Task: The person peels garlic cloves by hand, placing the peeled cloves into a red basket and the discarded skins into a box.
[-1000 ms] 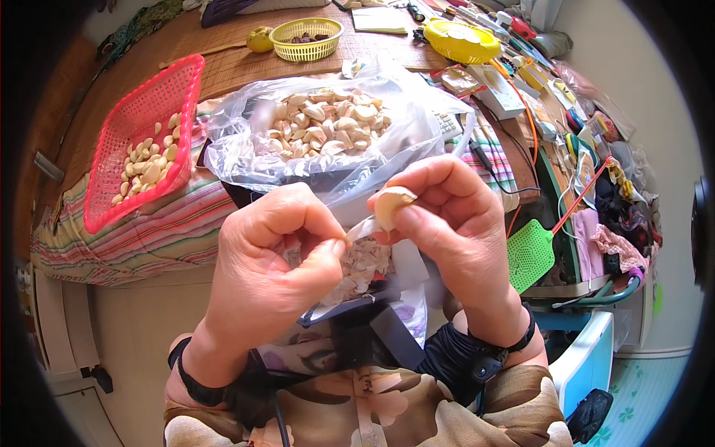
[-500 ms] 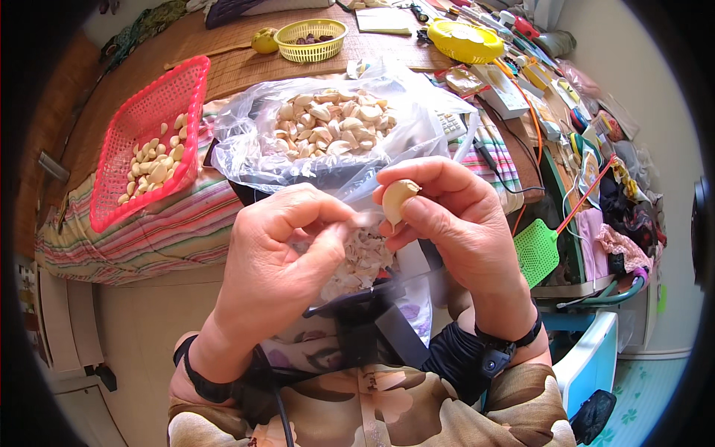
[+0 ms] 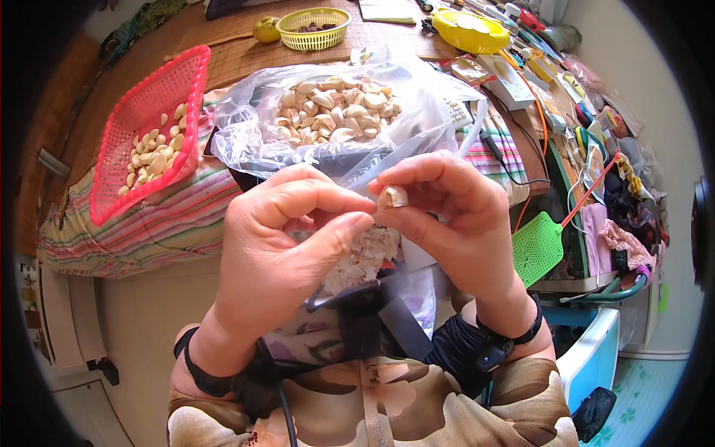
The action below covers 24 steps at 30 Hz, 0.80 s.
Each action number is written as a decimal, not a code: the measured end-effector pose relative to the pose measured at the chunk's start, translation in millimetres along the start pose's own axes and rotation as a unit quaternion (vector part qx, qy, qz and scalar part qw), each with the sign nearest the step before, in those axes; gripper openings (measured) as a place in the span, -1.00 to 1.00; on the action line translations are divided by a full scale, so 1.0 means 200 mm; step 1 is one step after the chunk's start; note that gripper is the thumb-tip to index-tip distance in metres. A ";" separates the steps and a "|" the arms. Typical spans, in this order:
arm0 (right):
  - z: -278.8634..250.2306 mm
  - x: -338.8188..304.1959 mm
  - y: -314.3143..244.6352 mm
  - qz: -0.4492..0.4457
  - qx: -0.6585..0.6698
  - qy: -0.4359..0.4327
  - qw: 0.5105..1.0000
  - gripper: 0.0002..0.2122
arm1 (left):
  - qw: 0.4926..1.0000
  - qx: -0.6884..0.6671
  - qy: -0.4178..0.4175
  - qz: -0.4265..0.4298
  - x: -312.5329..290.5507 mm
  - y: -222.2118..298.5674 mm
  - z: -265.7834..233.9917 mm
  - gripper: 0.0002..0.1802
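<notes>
Between the thumb and fingers of my right hand (image 3: 454, 216) is a garlic clove (image 3: 395, 197), its blunt end turned toward me. My left hand (image 3: 287, 231) is closed in a pinch, thumb and forefinger meeting at the clove's left side; their grip there is partly hidden. Just beyond my hands, a clear plastic bag (image 3: 249, 112) lies open, heaped with unpeeled garlic cloves (image 3: 339, 112). Below my hands, papery garlic skins (image 3: 357, 264) lie in a dark container, partly covered by my fingers. Smooth peeled cloves (image 3: 156, 160) rest in a red plastic basket (image 3: 112, 160) at the left.
Striped cloth (image 3: 164, 231) covers the table's near edge. Farther back stand a pale yellow basket (image 3: 314, 39) with dark contents, a yellow fruit (image 3: 267, 30) and a bright yellow basket (image 3: 471, 31). A green fly swatter (image 3: 538, 249) leans at the right above a blue-and-white bin (image 3: 592, 357).
The clove has been turned so its blunt end faces me. My left fingertips have moved right, from just apart to meeting it. The view has shifted slightly.
</notes>
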State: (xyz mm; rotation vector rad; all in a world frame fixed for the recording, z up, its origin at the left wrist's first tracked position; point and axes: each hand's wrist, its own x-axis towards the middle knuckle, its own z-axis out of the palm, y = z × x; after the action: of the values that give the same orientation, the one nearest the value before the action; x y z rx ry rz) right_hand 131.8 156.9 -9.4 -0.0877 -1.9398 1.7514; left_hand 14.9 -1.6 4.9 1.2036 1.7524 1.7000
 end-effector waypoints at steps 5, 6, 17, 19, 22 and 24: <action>0.01 0.01 -0.01 -0.134 -0.218 0.020 0.967 -0.80 | 1.000 -0.021 0.002 -0.015 0.00 0.00 0.00 -0.87; 0.01 0.01 -0.02 -0.133 -0.218 0.019 0.967 -0.80 | 1.000 -0.017 0.004 -0.017 0.00 -0.01 0.00 -0.88; 0.02 0.02 -0.02 -0.283 -0.354 0.010 0.891 -0.84 | 1.000 0.002 -0.009 -0.023 0.00 -0.02 -0.01 -0.96; 0.02 0.02 -0.02 -0.291 -0.362 0.002 0.886 -0.83 | 1.000 0.002 -0.009 -0.030 0.00 -0.02 -0.01 -0.97; 0.01 0.01 -0.01 -0.316 -0.384 -0.012 0.867 -0.80 | 0.999 0.017 -0.027 -0.027 0.00 -0.02 -0.02 -0.95; 0.01 0.01 -0.01 -0.332 -0.398 -0.020 0.855 -0.78 | 0.998 -0.040 -0.029 -0.045 0.00 -0.03 -0.01 -0.92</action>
State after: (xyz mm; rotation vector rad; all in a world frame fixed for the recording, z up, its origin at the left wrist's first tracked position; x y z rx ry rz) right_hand 129.6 156.2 -7.1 0.3004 -2.2294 0.4591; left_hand 10.9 -2.1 -1.0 1.1114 1.6627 1.6495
